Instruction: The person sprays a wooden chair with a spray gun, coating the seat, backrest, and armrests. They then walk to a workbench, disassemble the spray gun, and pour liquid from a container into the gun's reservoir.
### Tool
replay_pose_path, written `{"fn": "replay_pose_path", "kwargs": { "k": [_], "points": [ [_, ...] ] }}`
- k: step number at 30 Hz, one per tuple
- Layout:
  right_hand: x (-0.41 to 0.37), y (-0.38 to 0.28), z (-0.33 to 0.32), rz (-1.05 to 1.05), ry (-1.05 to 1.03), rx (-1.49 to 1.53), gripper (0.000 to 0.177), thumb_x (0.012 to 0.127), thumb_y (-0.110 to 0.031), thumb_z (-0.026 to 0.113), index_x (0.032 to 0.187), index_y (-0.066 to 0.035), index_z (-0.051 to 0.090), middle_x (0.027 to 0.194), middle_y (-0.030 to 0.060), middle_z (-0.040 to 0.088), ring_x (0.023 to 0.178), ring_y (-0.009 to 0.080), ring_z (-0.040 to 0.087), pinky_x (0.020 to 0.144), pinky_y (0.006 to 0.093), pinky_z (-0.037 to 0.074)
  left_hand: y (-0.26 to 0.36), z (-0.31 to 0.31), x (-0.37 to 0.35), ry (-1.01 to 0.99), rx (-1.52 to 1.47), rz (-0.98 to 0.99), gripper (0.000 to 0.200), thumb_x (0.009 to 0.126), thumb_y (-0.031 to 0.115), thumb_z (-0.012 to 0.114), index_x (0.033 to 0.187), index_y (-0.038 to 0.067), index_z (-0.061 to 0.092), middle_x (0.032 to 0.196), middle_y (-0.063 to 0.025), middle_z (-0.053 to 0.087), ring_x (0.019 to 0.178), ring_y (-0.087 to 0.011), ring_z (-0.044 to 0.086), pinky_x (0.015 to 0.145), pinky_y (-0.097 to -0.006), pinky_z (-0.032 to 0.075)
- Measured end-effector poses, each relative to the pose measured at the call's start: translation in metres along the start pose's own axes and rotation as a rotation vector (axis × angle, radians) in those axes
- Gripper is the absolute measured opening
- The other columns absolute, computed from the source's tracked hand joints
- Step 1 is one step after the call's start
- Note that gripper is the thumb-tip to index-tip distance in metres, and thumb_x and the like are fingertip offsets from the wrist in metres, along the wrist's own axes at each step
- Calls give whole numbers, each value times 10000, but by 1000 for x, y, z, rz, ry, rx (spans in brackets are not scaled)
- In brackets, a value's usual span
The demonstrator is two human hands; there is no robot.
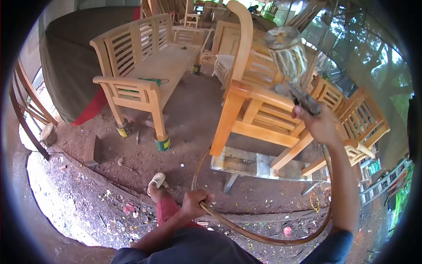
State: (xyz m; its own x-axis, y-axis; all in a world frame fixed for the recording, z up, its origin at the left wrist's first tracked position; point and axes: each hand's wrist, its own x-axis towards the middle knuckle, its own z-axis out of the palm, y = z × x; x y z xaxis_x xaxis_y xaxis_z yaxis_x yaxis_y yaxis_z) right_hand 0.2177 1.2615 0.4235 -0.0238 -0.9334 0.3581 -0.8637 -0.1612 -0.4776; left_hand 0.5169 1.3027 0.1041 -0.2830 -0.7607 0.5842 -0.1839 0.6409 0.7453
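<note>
Grey metal spray gun with clear cup sits at two o'clock, beside the glossy orange wooden bench; my right hand's fingers grip it. At six, my left hand clasps the brown rubber hose, likely controlling slack.

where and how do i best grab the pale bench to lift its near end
Take the pale bench by its near armrest, coming from the end facing you, hands spaced along the top bar. That bar is long and slim, with gaps between the slats below, so fingers should wrap under it. Its near legs stand in tins, so straight up looks safest.
</note>
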Motion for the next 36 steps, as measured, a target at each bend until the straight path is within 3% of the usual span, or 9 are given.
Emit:
{"fn": "replay_pose_path", "kwargs": {
  "k": [4,8,11,15,18,25,28,31,36],
  "points": [
    [47,-10,-6,79,-29,22,328,893,-346,654,900,-18,643,735,55,623,691,168,532,667,313,431,4,2,2,-12,-1,-80,395,844,146,697,578,33,429,541,-139,450,478,-330,478,446,-423,349],
    [89,-6,-6,125,-208,-158,443,866,-418,670,967,12,642,744,88,629,723,184,568,685,342,450,8,-2,14,11,-12,-113,402,857,157,689,581,22,429,540,-149,434,460,-338,441,442,-419,334],
    [106,16,4,138,-132,-130,302,888,-302,682,966,-20,613,673,18,581,603,108,532,558,298,437,4,-1,21,50,-55,-106,429,849,116,688,547,18,400,496,-112,383,410,-250,375,422,-379,281],
    [106,19,-2,-14,72,-140,464,864,-351,718,1094,28,580,783,44,611,643,105,551,587,281,463,-4,-2,20,78,-59,-117,416,855,119,683,561,11,409,495,-108,380,408,-237,378,421,-379,283],
    [100,-8,-28,100,125,-160,670,852,-467,685,1217,73,532,1044,231,645,975,277,630,836,361,481,-1,-8,23,39,-25,-122,399,863,146,682,583,13,431,519,-136,411,437,-309,410,432,-405,310],
    [101,-68,-76,-219,442,-267,609,863,-442,672,1186,65,574,931,197,663,872,264,634,805,366,482,9,3,41,74,-52,-35,446,864,154,687,553,16,399,500,-127,360,413,-258,356,423,-385,283],
    [104,-109,-100,-316,268,-283,547,862,-405,665,1152,55,610,924,199,670,860,267,645,805,374,479,13,5,44,90,-25,-51,450,877,181,685,556,16,416,500,-127,359,426,-229,334,430,-374,284],
    [94,-145,-99,-348,366,-299,512,858,-381,660,1117,60,627,877,190,664,813,270,637,785,382,474,21,5,43,81,-6,-179,441,882,196,684,581,6,424,530,-161,411,452,-294,357,453,-405,315],
    [125,-123,-108,-476,467,-253,513,855,-390,664,1091,64,639,841,185,648,782,261,615,767,378,472,15,8,34,118,-22,-210,463,884,210,686,571,2,416,521,-157,397,459,-259,313,448,-388,295]
  ]
}}
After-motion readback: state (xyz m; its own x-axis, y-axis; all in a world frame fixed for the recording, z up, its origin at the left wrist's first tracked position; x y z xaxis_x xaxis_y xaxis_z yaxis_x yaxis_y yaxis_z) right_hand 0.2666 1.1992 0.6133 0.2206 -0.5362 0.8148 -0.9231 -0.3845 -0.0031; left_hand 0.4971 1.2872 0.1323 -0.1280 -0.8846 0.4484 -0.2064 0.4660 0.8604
